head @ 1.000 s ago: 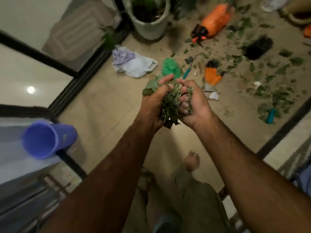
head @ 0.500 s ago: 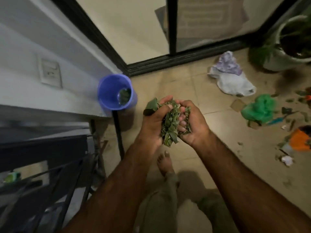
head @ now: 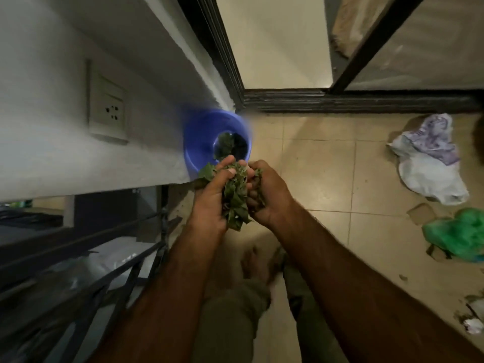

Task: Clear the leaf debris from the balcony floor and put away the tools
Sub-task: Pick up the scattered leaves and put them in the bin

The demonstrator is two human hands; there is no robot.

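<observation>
A bundle of green leaf debris [head: 234, 195] is pressed between my two cupped hands at the centre of the view. My left hand [head: 212, 197] grips its left side and my right hand [head: 267, 192] grips its right side. Just beyond my fingertips stands a blue plastic bin [head: 201, 142] against the wall corner, with some dark leaves lying at its bottom. My hands hover at the bin's near rim, slightly above it.
A white wall with a socket plate [head: 107, 108] runs along the left. A black metal railing [head: 78, 258] is at lower left. The sliding door track [head: 340, 100] crosses the top. A white-purple bag [head: 429, 163] and a green bag [head: 458, 234] lie on the tiled floor at right.
The view has swung left from the littered floor toward the wall corner. My hands, still clasping the leaves, have closed in on the blue bin and now reach its rim.
</observation>
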